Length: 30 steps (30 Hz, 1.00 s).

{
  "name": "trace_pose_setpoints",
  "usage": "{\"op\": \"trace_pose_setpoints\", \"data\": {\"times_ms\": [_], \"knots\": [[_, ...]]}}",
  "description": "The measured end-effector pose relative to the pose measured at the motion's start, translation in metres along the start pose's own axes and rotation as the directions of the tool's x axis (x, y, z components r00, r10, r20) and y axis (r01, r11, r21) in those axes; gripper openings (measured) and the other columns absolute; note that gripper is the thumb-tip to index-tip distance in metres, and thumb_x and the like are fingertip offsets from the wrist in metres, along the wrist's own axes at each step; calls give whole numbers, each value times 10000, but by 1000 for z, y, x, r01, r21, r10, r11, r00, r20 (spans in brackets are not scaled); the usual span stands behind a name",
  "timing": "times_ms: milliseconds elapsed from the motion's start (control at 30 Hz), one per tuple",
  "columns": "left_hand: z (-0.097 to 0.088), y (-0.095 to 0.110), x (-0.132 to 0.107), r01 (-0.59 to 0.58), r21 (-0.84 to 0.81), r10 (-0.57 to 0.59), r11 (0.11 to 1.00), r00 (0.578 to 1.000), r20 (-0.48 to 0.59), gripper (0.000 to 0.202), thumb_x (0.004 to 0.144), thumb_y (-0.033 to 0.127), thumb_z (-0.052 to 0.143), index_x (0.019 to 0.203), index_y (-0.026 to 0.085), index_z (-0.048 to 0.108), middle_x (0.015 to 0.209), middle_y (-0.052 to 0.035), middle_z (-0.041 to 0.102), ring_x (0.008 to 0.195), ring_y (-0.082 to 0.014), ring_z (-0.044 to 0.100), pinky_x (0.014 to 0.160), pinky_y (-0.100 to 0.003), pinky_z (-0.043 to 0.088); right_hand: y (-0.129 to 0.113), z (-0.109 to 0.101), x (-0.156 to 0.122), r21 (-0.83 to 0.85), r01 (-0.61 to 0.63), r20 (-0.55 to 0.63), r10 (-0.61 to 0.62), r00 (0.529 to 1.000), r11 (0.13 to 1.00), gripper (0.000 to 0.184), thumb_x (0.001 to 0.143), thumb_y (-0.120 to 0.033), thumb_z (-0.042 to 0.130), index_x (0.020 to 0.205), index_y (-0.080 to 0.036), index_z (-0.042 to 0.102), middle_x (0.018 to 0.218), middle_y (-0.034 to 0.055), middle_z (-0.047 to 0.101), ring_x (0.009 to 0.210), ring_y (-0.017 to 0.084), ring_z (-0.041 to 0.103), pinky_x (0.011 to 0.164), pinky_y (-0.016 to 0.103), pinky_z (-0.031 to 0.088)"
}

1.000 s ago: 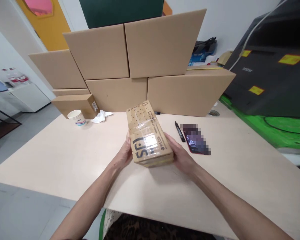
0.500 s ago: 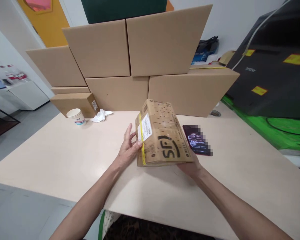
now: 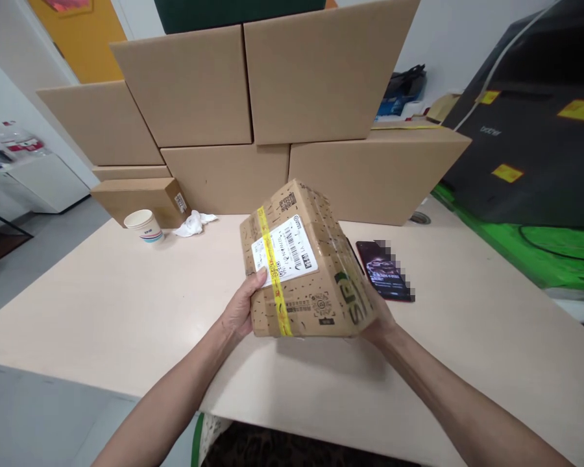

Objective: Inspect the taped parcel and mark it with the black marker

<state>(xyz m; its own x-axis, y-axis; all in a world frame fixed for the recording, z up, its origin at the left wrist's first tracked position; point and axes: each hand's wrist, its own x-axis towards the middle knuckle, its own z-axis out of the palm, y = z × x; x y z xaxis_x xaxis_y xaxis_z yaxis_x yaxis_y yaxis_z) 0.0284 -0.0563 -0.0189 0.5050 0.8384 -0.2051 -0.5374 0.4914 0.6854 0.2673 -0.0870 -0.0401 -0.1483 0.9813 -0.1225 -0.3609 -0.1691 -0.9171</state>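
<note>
Brown cardboard parcel, box-shaped and printed in black point(image 3: 299, 295), held in two bare hands and tilted above a pale, smooth-topped table point(image 3: 185, 292), near its front edge; I view it remotely from the head camera. The left bare hand point(image 3: 243, 308) is clamped on the parcel's left edge, its thumb over the labelled face and its fingers mostly hidden behind. The right bare hand point(image 3: 382, 319) grips the opposite, lower right side; I cannot tell where its fingertips lie. Over the last second the parcel has been rolled to the right: the face with the large black lettering, which lay uppermost, now slants away, and the rectangular white paper label point(image 3: 294, 246) has come round toward me. I judge that this exposes the labelled face for viewing, along with the bright yellow strip of tape point(image 3: 272, 269) crossing it. Just beyond the right hand lies a dark, red-edged flat phone point(image 3: 382, 269). Farther left stand a white paper cup with coloured bands point(image 3: 145, 227) and, just beside it, a crumpled white tissue point(image 3: 193, 224). Large plain brown cardboard cartons point(image 3: 204, 91) are stacked behind.
</note>
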Motion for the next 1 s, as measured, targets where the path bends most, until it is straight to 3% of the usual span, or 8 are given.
{"op": "trace_pose_setpoints", "data": {"times_ms": [133,300,467,667,767,867,1000], "knots": [[9,12,-1,-165,68,173,984,977,-128,867,710,361,918,1472,163,552,1331,-150,759,1252,-394,713,1156,-547,531,-23,5,5,75,64,-15,-64,998,995,758,807,-882,581,1347,-358,681,1570,33,607,1551,337,425,1247,560,354],[11,13,-3,-262,188,294,947,941,-166,917,791,352,868,1579,244,411,1428,-134,701,1284,-372,690,1150,-535,522,-22,0,1,-9,27,62,-26,998,1000,946,704,-712,842,1531,-409,497,1704,27,433,1589,355,348,1253,597,324],[9,11,-7,-328,314,357,891,933,-39,906,848,402,828,1619,316,359,1488,-107,655,1360,-368,629,1156,-505,510,-14,5,2,42,-54,60,51,997,998,920,708,-547,885,1526,-361,507,1550,71,619,1471,378,518,1200,590,425],[10,13,-7,-347,305,379,887,924,-50,909,821,370,842,1607,300,389,1520,-120,620,1395,-384,594,1150,-516,508,-18,10,1,29,-30,38,29,999,999,927,700,-501,887,1525,-342,495,1411,87,721,1382,386,604,1176,626,438],[6,15,-6,-336,291,368,896,928,-63,977,782,383,877,1612,331,365,1565,-107,580,1406,-385,585,1141,-503,518,-22,10,-2,-14,9,92,-7,996,1000,946,737,-435,874,1570,-379,428,1463,64,689,1416,360,579,1194,613,422],[2,20,-8,-336,257,357,906,933,-38,1015,731,498,899,1590,303,395,1509,-112,627,1390,-407,594,1122,-501,534,-27,7,-5,-87,38,185,-22,982,995,965,747,-367,867,1593,-380,404,1496,58,665,1431,361,563,1177,603,444],[1,26,-10,-433,279,454,857,891,-10,1014,723,417,904,1590,321,386,1481,-100,646,1368,-397,611,1101,-483,546,-30,3,-6,-107,28,313,7,950,994,892,777,-364,842,1578,-365,450,1502,56,661,1433,367,560,1167,595,465]]}}
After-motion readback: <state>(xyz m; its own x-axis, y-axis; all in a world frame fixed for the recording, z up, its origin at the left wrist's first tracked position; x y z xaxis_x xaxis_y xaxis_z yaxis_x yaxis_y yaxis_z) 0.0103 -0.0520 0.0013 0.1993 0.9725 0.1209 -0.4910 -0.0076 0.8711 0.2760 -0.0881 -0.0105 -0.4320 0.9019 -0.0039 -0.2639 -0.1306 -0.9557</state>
